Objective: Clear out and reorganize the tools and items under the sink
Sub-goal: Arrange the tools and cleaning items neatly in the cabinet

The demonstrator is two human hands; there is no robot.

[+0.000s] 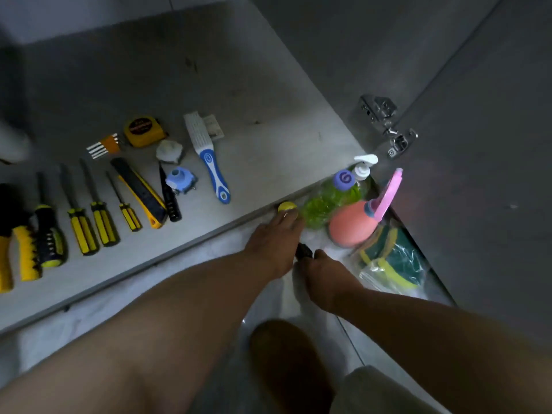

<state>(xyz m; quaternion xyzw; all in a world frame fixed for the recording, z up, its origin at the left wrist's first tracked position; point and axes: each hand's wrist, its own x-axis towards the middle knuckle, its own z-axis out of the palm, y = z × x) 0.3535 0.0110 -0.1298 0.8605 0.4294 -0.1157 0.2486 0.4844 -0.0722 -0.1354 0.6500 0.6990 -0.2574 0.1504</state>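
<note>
Head view: A person crouches at the open under-sink cabinet, both bare arms reaching to the near right corner. The left hand (273, 239) stretches forward, fingertips at a yellow cap (287, 207) on the lip of the cabinet floor (239, 94); blur hides whether they pinch it or only touch it. The right hand (327, 274), just beside it, has its fingers curled at a small dark object (304, 251) and appears to pinch its near end.

The tools lie sorted in rows on the left of the cabinet floor: pliers (18, 249), screwdrivers (83, 225), a utility knife (140, 192), a tape measure (143, 131) and a scrub brush (209, 156). The cleaning items crowd the right corner below the door hinge (385, 127): green bottles (325, 204), a pump dispenser (363, 165), a coral rubber bulb (351, 224) and a bag of sponges (388, 261).

The likeliest mishap is a toppled bottle. The cluster stands packed tight, touching, right at the fingertips, so a careless pull on the yellow cap could drag its neighbours over. The bulb leans on the bottles and looks ready to roll. The dim light and two hands working close together raise the odds of a fumbled grip.
</note>
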